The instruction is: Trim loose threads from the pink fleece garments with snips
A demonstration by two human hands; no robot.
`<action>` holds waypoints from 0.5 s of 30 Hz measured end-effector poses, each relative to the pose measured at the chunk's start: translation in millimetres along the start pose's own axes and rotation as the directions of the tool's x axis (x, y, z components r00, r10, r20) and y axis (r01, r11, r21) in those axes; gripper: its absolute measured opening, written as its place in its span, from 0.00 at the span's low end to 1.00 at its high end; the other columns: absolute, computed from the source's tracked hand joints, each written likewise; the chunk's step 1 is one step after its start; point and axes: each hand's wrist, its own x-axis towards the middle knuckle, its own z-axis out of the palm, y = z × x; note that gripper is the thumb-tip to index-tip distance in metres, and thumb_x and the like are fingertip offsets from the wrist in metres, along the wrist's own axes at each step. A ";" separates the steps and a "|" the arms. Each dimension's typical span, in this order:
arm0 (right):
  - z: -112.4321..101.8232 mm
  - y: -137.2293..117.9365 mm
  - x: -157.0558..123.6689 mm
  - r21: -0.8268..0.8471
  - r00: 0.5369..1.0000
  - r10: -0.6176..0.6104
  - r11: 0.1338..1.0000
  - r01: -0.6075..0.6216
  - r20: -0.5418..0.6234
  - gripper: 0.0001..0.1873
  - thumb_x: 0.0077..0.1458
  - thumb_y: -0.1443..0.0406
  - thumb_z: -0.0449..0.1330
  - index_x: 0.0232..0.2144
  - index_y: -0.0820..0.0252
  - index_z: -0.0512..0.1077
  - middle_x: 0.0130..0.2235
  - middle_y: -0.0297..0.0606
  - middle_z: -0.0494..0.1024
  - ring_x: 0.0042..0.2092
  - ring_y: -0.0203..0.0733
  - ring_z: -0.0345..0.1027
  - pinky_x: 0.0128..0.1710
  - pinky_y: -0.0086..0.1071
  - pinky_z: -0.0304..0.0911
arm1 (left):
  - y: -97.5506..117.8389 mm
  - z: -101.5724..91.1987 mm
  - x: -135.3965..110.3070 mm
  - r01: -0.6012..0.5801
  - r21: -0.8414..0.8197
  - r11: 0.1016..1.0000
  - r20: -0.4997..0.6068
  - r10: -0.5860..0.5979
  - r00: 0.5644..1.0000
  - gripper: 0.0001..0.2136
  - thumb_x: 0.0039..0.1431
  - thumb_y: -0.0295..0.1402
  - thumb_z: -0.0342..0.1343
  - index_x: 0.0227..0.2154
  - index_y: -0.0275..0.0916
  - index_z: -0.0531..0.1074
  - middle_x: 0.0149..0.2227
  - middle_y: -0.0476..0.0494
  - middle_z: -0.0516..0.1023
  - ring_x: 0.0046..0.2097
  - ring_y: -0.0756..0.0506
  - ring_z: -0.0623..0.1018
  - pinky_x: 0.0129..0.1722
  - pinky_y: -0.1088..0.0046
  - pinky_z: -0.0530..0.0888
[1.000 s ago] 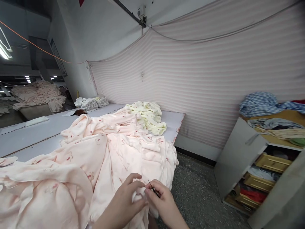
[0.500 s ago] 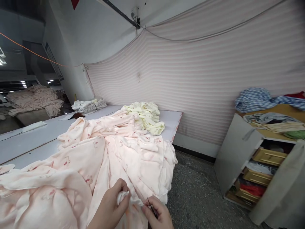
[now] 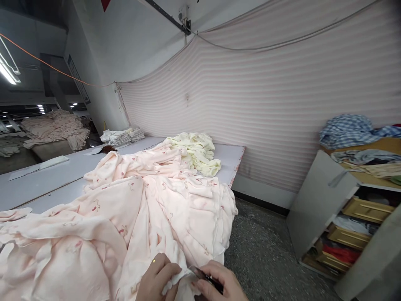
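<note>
Near the bottom of the view, my left hand (image 3: 158,277) pinches the white edge of a pale pink printed garment (image 3: 156,225). A small gold-coloured spot shows on one of its fingers. Just to its right, my right hand (image 3: 219,282) is closed round dark-handled thread snips (image 3: 206,277). Their metal tip points up and left and lies against the pinched edge. Whether the blades are apart is too small to tell. More of the pink fabric, printed with small red and brown figures, lies heaped in front of both hands and to their left.
A pale yellow fabric pile (image 3: 200,150) lies behind the pink one on the grey table (image 3: 72,171). White folded stacks (image 3: 122,136) stand farther back. On the right is a cabinet (image 3: 319,209) with drawers, cloths on top. A striped sheet (image 3: 266,104) hangs along the wall.
Both hands have moved slightly down and right. My left hand has turned and drawn the fabric edge closer to the snips, whose tip now meets it. The view has shifted a little left.
</note>
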 end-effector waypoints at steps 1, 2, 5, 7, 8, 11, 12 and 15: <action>-1.7 -2.8 0.7 -0.012 1.000 0.000 1.000 0.000 0.027 0.16 0.54 0.55 0.58 0.30 0.61 0.78 0.29 0.38 0.75 0.34 0.44 0.70 0.35 0.31 0.60 | -0.7 1.0 -1.5 -0.009 -0.001 1.000 -0.005 0.009 1.000 0.06 0.56 0.26 0.49 0.32 0.41 0.69 0.28 0.50 0.64 0.30 0.49 0.70 0.29 0.76 0.68; -2.6 -5.9 1.8 -0.010 0.999 -0.001 1.000 0.001 0.051 0.16 0.54 0.55 0.58 0.29 0.60 0.79 0.29 0.38 0.75 0.34 0.44 0.70 0.35 0.31 0.60 | -1.0 1.8 -2.6 -0.019 0.003 1.000 -0.011 0.019 1.000 0.06 0.55 0.25 0.49 0.32 0.41 0.69 0.29 0.50 0.63 0.30 0.49 0.70 0.29 0.76 0.68; -2.9 -16.5 6.0 0.044 0.994 0.001 0.999 -0.006 0.105 0.16 0.54 0.55 0.58 0.31 0.59 0.80 0.29 0.38 0.76 0.35 0.44 0.70 0.35 0.31 0.60 | -0.1 3.2 -3.5 -0.048 0.028 0.998 -0.034 0.049 0.998 0.08 0.56 0.25 0.47 0.34 0.42 0.68 0.30 0.49 0.63 0.29 0.49 0.70 0.28 0.76 0.69; -3.4 -22.7 7.8 0.054 0.993 0.039 0.997 -0.046 0.115 0.15 0.54 0.57 0.58 0.30 0.58 0.81 0.29 0.38 0.77 0.34 0.44 0.70 0.35 0.31 0.60 | 1.3 3.2 -2.9 -0.061 0.035 0.998 -0.041 0.063 0.997 0.08 0.56 0.26 0.46 0.35 0.42 0.68 0.30 0.49 0.63 0.28 0.49 0.69 0.28 0.75 0.69; -3.9 -24.9 8.3 0.047 0.992 0.063 0.997 -0.068 0.106 0.14 0.53 0.57 0.58 0.29 0.59 0.81 0.28 0.37 0.77 0.34 0.44 0.70 0.34 0.30 0.60 | 2.0 3.0 -2.4 -0.063 0.035 0.997 -0.043 0.064 0.997 0.08 0.56 0.26 0.45 0.35 0.42 0.68 0.29 0.49 0.63 0.28 0.49 0.69 0.27 0.75 0.69; -3.6 -27.0 8.6 0.030 0.991 0.099 0.994 -0.102 0.085 0.11 0.51 0.60 0.60 0.29 0.59 0.81 0.29 0.37 0.76 0.35 0.44 0.70 0.35 0.30 0.60 | 2.6 3.1 -1.2 -0.051 0.024 0.998 -0.046 0.052 0.998 0.08 0.56 0.25 0.45 0.33 0.42 0.67 0.29 0.50 0.62 0.27 0.50 0.69 0.27 0.76 0.69; -2.5 -26.1 8.4 0.024 0.991 0.103 0.994 -0.106 0.084 0.10 0.50 0.61 0.61 0.30 0.58 0.80 0.30 0.36 0.76 0.35 0.44 0.70 0.36 0.31 0.60 | 2.3 3.6 -0.9 -0.049 0.016 0.999 -0.054 0.050 0.997 0.08 0.55 0.25 0.45 0.33 0.42 0.67 0.30 0.49 0.62 0.28 0.50 0.69 0.27 0.76 0.69; 3.7 -20.0 8.2 -0.015 0.992 0.121 0.993 -0.120 0.047 0.08 0.47 0.62 0.62 0.28 0.60 0.78 0.29 0.35 0.73 0.36 0.44 0.68 0.37 0.31 0.59 | 0.1 6.0 -0.1 -0.068 0.006 0.998 -0.097 0.068 0.993 0.10 0.53 0.23 0.44 0.33 0.42 0.66 0.36 0.45 0.67 0.31 0.49 0.71 0.30 0.75 0.71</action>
